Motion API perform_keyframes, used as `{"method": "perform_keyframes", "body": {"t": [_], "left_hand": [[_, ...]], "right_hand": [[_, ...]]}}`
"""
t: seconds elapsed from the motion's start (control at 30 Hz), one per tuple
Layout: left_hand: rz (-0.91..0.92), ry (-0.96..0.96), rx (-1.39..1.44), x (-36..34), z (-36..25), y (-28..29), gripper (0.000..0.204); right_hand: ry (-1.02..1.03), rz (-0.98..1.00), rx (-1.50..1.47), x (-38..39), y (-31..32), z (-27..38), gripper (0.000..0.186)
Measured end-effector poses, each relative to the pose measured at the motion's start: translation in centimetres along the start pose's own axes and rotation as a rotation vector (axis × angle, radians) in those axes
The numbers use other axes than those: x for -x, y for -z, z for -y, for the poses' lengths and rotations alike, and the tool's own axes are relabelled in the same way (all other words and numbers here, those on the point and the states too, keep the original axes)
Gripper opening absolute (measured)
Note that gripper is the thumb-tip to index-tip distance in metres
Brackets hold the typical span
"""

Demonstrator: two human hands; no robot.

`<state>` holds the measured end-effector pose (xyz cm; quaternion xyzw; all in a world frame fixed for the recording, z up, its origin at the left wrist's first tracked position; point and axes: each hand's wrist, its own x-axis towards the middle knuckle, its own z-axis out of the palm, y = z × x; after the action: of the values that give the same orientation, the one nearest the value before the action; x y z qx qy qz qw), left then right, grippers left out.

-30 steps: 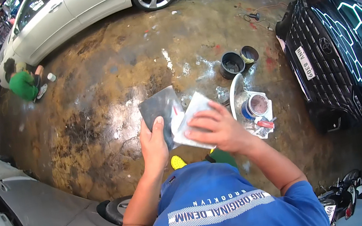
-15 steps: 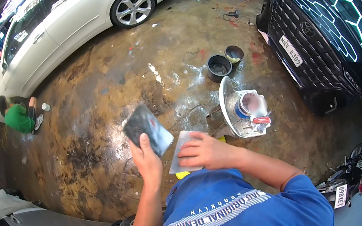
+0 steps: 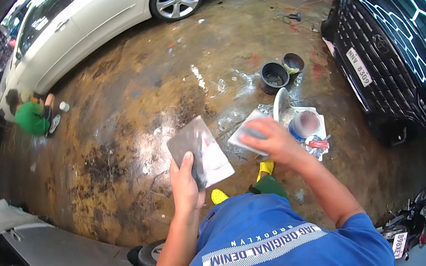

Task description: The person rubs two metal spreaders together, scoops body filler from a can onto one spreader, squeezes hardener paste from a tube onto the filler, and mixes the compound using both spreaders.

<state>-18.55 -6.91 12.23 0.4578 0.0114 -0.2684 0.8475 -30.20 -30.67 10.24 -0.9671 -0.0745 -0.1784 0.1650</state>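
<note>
My left hand (image 3: 184,183) grips a thin, flat dark grey plate (image 3: 186,144) by its lower left side, thumb on top. The plate is tilted, and a whitish patch covers its lower right part; whether this is paste or glare I cannot tell. Held over the floor to the right of it, a smaller pale grey flat sheet (image 3: 240,138) is pinched in my right hand (image 3: 274,142), whose fingers are blurred and lie across it. The plate and the sheet are apart. Beyond my right hand, an open blue-sided can (image 3: 306,123) stands on a white plastic stool (image 3: 280,101).
A red-marked item (image 3: 318,144) lies by the can. Two black buckets (image 3: 274,78) stand behind the stool. A white car (image 3: 91,26), a black car (image 3: 376,58) and a grey car (image 3: 70,260) surround the stained floor. A person in green (image 3: 31,119) crouches at left.
My right hand has moved right and forward with the pale sheet, away from the plate. The plate in my left hand has turned, showing more of its whitish patch. The view has shifted slightly.
</note>
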Motion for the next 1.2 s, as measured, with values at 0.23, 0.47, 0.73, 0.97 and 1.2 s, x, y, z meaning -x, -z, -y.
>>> {"method": "perform_keyframes", "body": {"t": [0.23, 0.47, 0.73, 0.97, 1.2], "left_hand": [[-0.007, -0.150, -0.131, -0.8, -0.8, 0.4, 0.031], [0.132, -0.157, -0.389, -1.5, -0.3, 1.4, 0.034], [0.082, -0.267, -0.657, -1.1, -1.0, 0.1, 0.034], [-0.039, -0.505, -0.580, -1.3, -2.3, -0.7, 0.038], [0.085, -0.043, -0.038, -0.8, 1.9, 0.2, 0.040]], "right_hand": [[0.139, 0.039, 0.063, -2.4, 3.8, 3.3, 0.057], [0.196, 0.044, 0.056, -4.2, 4.2, 3.9, 0.047], [0.321, -0.020, -0.092, -3.3, -0.6, 7.1, 0.031], [0.152, 0.066, -0.199, -0.7, -0.1, 6.9, 0.048], [0.131, -0.234, -0.432, -0.6, 0.3, 9.7, 0.054]]}}
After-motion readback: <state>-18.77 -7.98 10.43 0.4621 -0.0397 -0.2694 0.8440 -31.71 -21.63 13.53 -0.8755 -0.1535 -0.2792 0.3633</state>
